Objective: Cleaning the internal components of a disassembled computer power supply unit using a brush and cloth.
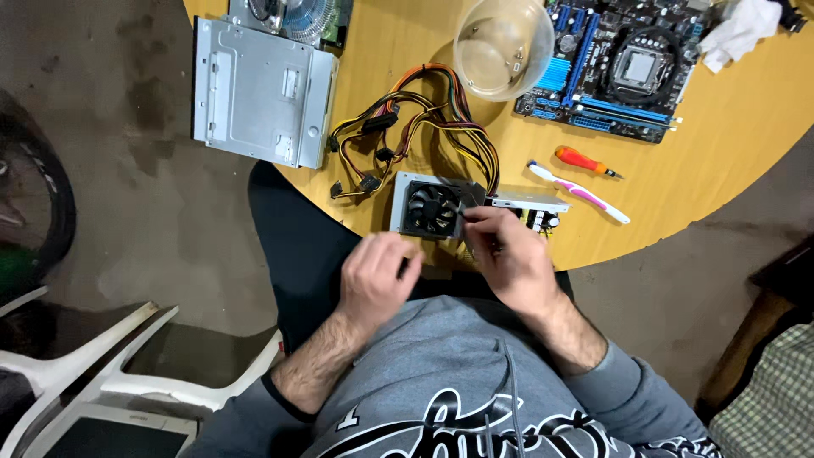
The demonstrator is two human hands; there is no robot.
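Note:
A grey power supply unit (415, 191) with a black fan (431, 209) stands at the near edge of the round wooden table (721, 127). Its bundle of yellow, black and orange cables (424, 110) spreads behind it. My right hand (509, 259) pinches at the fan's right corner, fingers closed on the casing edge. My left hand (377, 276) hovers just below the unit, fingers curled, with nothing clearly seen in it. Both forearms come out of grey sweatshirt sleeves.
A blue motherboard (615, 72), a clear plastic bowl (502, 47), an orange screwdriver (585, 161) and a white-pink toothbrush (581, 193) lie beyond. A silver drive (259, 93) overhangs the table's left edge. A white plastic chair (110, 373) stands at lower left.

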